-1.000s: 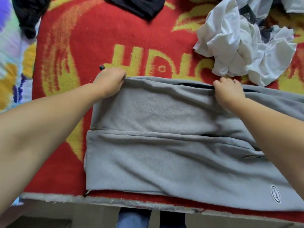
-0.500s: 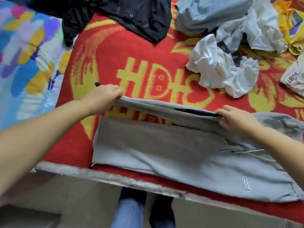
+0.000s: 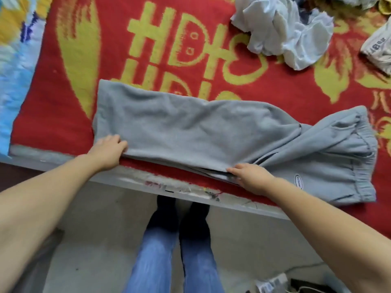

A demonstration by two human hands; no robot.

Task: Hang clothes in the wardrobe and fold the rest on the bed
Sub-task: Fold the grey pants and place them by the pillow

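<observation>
- The grey sweatpants (image 3: 190, 132) lay folded lengthwise on the red-and-yellow blanket (image 3: 69, 85) that covered the bed, along the bed's near edge (image 3: 131, 180), with the elastic waistband (image 3: 359, 153) spread out to your right and an oval logo patch (image 3: 298, 181) showing near it.
- Your left hand (image 3: 109, 148) gripped the near-left corner of the folded layer, the fingers curled over the cloth edge.
- Your right hand (image 3: 251, 176) gripped the near edge of the same layer further to the right, just beside the logo patch; the fingers lay over the cloth, and whether the thumb was tucked beneath could not be told.
- Dark seams of the lower layers showed under the top layer between your two hands.
- A crumpled white garment (image 3: 281, 32) lay on the blanket beyond the sweatpants, well apart from them, towards the far right.
- A pale garment with printed lettering (image 3: 378, 47) lay at the right margin, near the white one.
- A multicoloured cloth (image 3: 12, 60) in blue, yellow and white bordered the blanket on the left.
- Below the bed edge your legs in blue jeans (image 3: 169, 256) and dark socks (image 3: 182, 210) stood on the pale floor (image 3: 95, 229).
- A cable and a small box-like item (image 3: 273, 282) lay on the floor at the lower right, too blurred to identify.
</observation>
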